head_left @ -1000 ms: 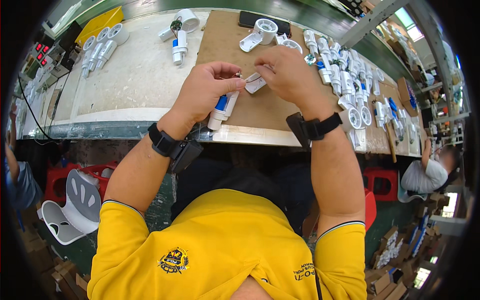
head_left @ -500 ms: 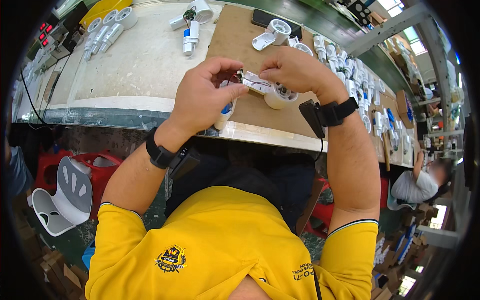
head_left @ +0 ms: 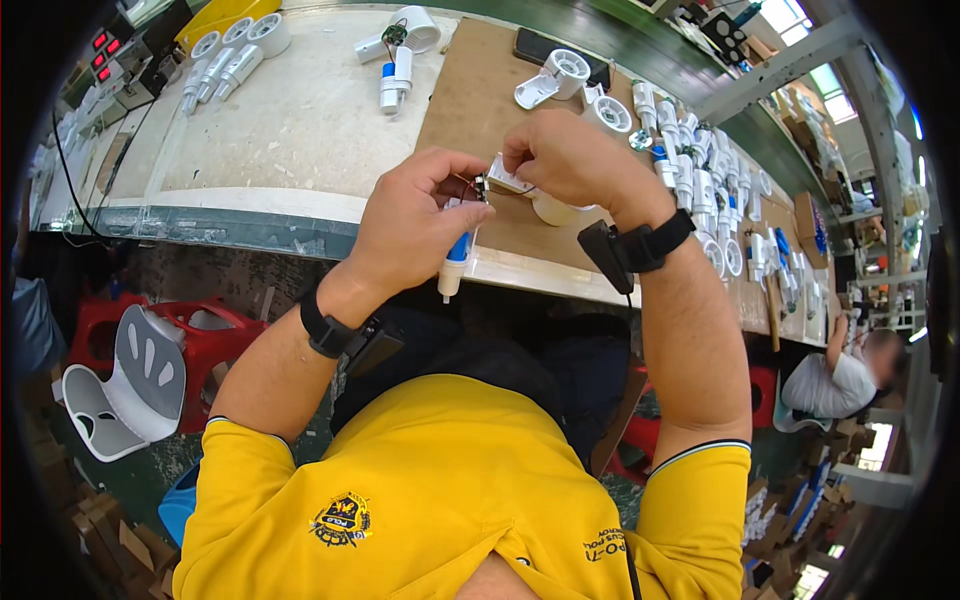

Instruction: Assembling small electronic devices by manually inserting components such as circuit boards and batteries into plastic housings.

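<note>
Blue-and-white tube [head_left: 456, 258] shifted nearer person; left hand [head_left: 412, 218] pinching small wired board [head_left: 481, 189]; right hand [head_left: 570, 165]: grip unclear.

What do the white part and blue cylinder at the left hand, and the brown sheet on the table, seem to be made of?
White part: probably hard plastic, smooth with a soft shine.
Blue cylinder: perhaps plastic-wrapped, evenly coloured; its inside is hidden.
Brown sheet: likely cardboard or fibreboard, matt and plain tan.

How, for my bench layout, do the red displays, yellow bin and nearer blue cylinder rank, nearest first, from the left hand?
1. Blue cylinder: by the left hand's thumb.
2. Yellow bin: far side, left.
3. Red displays: farther left.
</note>
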The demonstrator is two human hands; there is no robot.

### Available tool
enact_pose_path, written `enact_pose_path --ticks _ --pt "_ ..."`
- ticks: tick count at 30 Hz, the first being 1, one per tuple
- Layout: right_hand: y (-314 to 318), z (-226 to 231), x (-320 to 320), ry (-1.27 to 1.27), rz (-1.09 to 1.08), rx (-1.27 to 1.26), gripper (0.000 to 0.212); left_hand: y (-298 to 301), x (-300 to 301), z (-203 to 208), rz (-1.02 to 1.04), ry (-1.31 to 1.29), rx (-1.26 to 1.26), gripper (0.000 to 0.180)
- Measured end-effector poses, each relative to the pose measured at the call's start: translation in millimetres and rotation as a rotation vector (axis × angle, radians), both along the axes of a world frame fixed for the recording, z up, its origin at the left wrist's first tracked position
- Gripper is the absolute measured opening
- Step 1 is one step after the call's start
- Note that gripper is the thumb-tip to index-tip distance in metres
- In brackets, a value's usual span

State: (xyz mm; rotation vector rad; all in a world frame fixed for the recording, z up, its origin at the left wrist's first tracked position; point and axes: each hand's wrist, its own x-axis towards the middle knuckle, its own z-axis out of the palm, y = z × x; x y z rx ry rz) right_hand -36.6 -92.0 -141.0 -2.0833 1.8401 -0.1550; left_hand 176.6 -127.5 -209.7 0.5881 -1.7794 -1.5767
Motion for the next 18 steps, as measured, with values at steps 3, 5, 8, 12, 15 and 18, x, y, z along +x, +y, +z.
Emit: enact_pose_path --ticks 3,5,8,12,15,18 --pt "10 -10 -5 -0.111 -0.093 -0.104 0.013 -15 -8 1 -0.047 0.007 0.094 0.034" --pt "17 -15 -4 -0.303 -0.217 -0.135 0.012 -27 -17 0 -0.085 0.031 0.157 0.034" --pt "24 -19 -3 -0.458 -0.315 -0.186 0.011 -38 -29 -2 -0.117 -0.007 0.079 0.035" --pt "24 -24 -4 -0.578 -0.367 -0.266 0.01 -39 -38 -2 -0.128 -0.069 0.051 0.034" --pt "23 -25 -8 -0.614 -0.368 -0.292 0.012 -38 -42 -3 -0.13 -0.087 0.063 0.034" --pt "24 -13 -14 -0.496 -0.312 -0.265 0.015 -39 -41 -6 -0.12 -0.073 0.08 0.034"
